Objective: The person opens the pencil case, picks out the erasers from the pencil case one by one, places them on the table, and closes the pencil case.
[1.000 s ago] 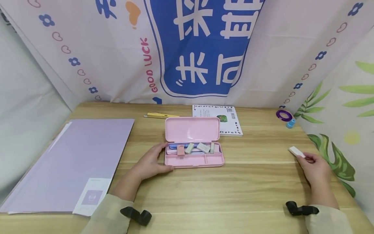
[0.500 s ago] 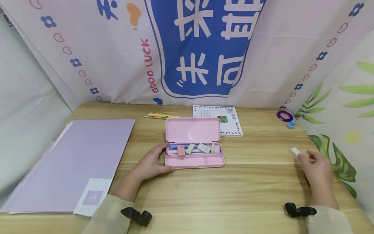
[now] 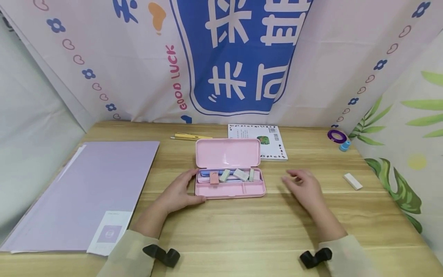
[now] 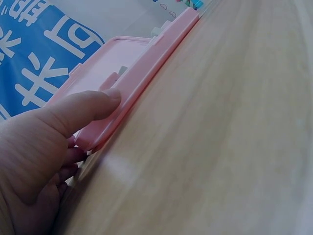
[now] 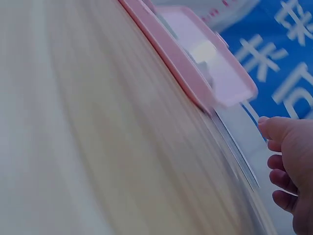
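Note:
A pink pencil case (image 3: 230,189) stands with its lid raised in the middle of the table. Several small erasers, among them an orange-pink eraser (image 3: 214,178) and a white eraser (image 3: 241,175), lie across pens in its back compartment. My left hand (image 3: 178,193) holds the case's left end, and in the left wrist view the thumb (image 4: 98,105) presses its front wall. To the right of the case, my right hand (image 3: 306,190) is in the air with loosely bent fingers and holds nothing. Farther right, a single white eraser (image 3: 353,181) lies on the wood.
A large lilac folder (image 3: 104,184) with a white label covers the table's left side. Behind the case are yellow pens (image 3: 192,136) and a white booklet (image 3: 275,144). A purple tape ring (image 3: 337,136) and a small blue object (image 3: 345,146) sit at the back right.
My right hand has let go of the white eraser, leaving it on the table at the right, and has moved left toward the pencil case. The left hand has stayed put.

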The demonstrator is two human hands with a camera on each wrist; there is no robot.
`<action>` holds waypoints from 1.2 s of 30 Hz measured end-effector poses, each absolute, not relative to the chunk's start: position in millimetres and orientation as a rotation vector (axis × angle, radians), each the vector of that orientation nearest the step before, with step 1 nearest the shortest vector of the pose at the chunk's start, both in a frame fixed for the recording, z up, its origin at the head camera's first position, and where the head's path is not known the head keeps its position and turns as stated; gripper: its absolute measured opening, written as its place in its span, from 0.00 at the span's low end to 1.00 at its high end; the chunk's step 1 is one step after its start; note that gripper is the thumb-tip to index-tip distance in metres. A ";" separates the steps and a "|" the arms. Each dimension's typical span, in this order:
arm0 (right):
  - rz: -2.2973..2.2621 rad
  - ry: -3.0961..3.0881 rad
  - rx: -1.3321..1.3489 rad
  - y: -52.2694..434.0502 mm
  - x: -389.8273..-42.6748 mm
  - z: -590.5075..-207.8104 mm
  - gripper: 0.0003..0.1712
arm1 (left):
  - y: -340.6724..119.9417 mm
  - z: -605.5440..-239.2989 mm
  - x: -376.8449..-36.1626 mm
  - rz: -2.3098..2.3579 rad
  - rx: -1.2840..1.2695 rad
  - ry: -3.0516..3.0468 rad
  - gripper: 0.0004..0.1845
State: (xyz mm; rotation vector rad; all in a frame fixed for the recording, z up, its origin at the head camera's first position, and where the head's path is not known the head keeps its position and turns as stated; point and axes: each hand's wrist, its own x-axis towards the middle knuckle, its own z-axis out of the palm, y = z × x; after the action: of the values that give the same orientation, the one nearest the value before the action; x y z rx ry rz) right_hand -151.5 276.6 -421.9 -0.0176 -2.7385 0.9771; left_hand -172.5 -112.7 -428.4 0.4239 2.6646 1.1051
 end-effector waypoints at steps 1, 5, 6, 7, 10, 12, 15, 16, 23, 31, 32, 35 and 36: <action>0.986 -2.743 0.025 266.7 -152.8 -422.5 0.21 | -112.9 -428.3 -172.5 1.106 0.424 2.665 0.54; 1.001 -2.765 0.175 235.4 -155.8 -422.3 0.20 | -113.3 -428.2 -172.2 1.101 0.429 2.670 0.54; 0.994 -2.772 0.206 229.6 -156.5 -421.9 0.20 | -113.2 -428.0 -172.1 1.103 0.429 2.669 0.54; 0.983 -2.780 0.233 224.9 -157.3 -421.6 0.20 | -113.0 -427.8 -172.2 1.103 0.429 2.669 0.54; 0.938 -2.811 0.286 214.9 -160.5 -421.9 0.21 | -112.4 -427.5 -172.4 1.102 0.432 2.669 0.54; 0.897 -2.833 0.309 210.9 -162.4 -422.5 0.21 | -112.3 -427.4 -172.6 1.103 0.432 2.669 0.53; 0.850 -2.847 0.330 207.4 -165.0 -423.6 0.20 | -112.6 -427.6 -172.8 1.102 0.432 2.668 0.54; 0.837 -2.850 0.335 206.8 -165.7 -423.9 0.19 | -112.7 -427.6 -172.7 1.102 0.432 2.667 0.54; 0.811 -2.860 0.329 206.5 -167.1 -421.9 0.16 | -113.1 -427.8 -171.9 1.109 0.433 2.664 0.53; 0.882 -2.835 0.312 215.9 -164.2 -419.6 0.13 | -113.6 -428.5 -171.2 1.108 0.434 2.663 0.53; 0.889 -2.842 0.315 217.2 -163.7 -419.3 0.13 | -113.6 -428.5 -171.3 1.110 0.432 2.663 0.53; 0.919 -2.867 0.328 220.3 -162.5 -418.7 0.13 | -113.6 -428.4 -171.5 1.110 0.424 2.664 0.53; 0.929 -2.875 0.331 220.7 -162.2 -418.6 0.14 | -113.7 -428.3 -171.6 1.110 0.422 2.664 0.53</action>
State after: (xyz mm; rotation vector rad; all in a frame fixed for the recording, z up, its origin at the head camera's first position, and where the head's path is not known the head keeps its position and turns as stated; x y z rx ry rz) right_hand -162.2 220.7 -418.6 0.3310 -2.8746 0.9286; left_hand -171.6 -113.7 -428.3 0.4218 2.6639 1.1103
